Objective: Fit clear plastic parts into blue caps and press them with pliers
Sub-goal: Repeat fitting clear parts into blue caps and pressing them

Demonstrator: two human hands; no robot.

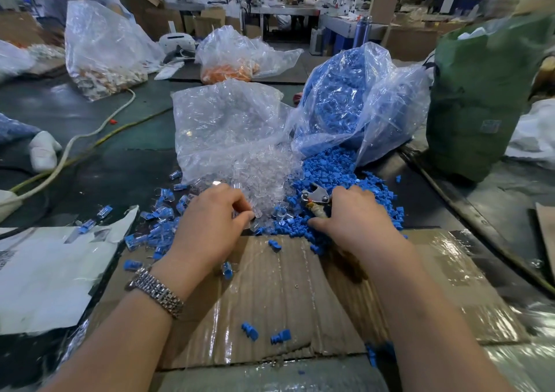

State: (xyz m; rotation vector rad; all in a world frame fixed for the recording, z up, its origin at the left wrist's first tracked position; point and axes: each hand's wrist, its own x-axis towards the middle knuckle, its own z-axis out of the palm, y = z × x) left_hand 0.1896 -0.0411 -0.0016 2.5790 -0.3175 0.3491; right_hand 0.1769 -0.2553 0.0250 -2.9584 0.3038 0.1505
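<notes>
A heap of clear plastic parts [261,175] spills from a clear bag [228,121] in the middle. To its right, blue caps [330,169] pour from another bag [354,100]. My left hand [210,226] lies on the clear heap with fingers curled into the parts. My right hand [351,214] rests on the blue caps and grips the pliers [315,196], whose metal jaws stick out to the left of my fingers. Fitted blue-and-clear pieces [162,211] lie scattered to the left.
Flattened cardboard [270,286] covers the floor in front of me, with loose blue caps on it. White paper [45,271] lies at left, a green sack [486,91] at right. Cables [90,139] cross the floor. Another person sits far left behind bags.
</notes>
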